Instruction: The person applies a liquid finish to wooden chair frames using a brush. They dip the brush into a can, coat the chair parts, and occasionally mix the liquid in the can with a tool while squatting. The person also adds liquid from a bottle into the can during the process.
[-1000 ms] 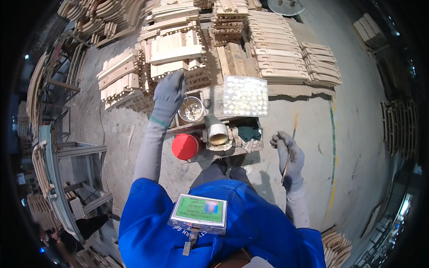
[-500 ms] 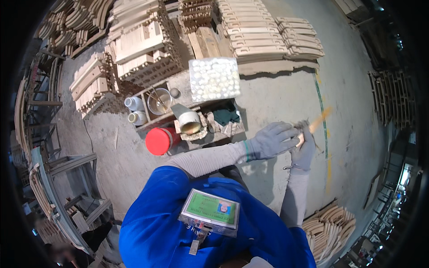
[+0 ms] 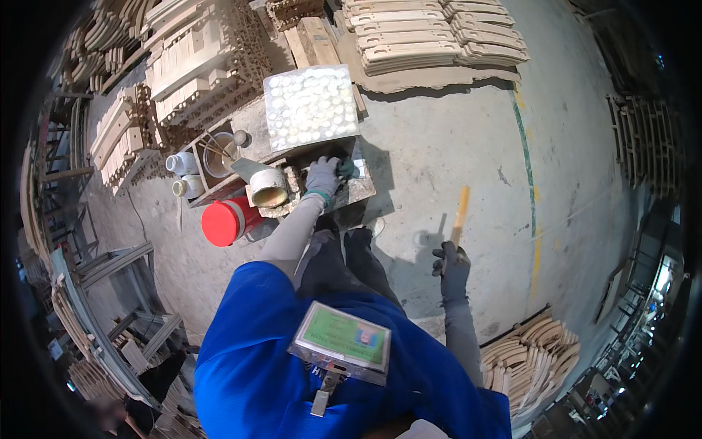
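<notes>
Grey-gloved left hand [image 3: 322,175] rests on a dark green cloth [image 3: 345,169] lying on the low work stand [image 3: 362,192], beside a cream tub [image 3: 268,186]; its grasp cannot be told. Right hand [image 3: 453,268] clenches a wooden stick [image 3: 459,216], held upright over the concrete floor [image 3: 453,154].

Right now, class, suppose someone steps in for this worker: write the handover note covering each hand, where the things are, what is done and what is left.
Left hand: grey glove, down on the small cluttered work stand, its grip on a dark green cloth-like thing; whether it is closed cannot be told.
Right hand: grey glove, grip closed on a thin light wooden stick, held upright away from the stand.
On the stand: cream-coloured round tub, red cylindrical can at its edge, dimpled white tray behind.
Done: stick picked up.
Left: the stick has not yet met the stand.
</notes>
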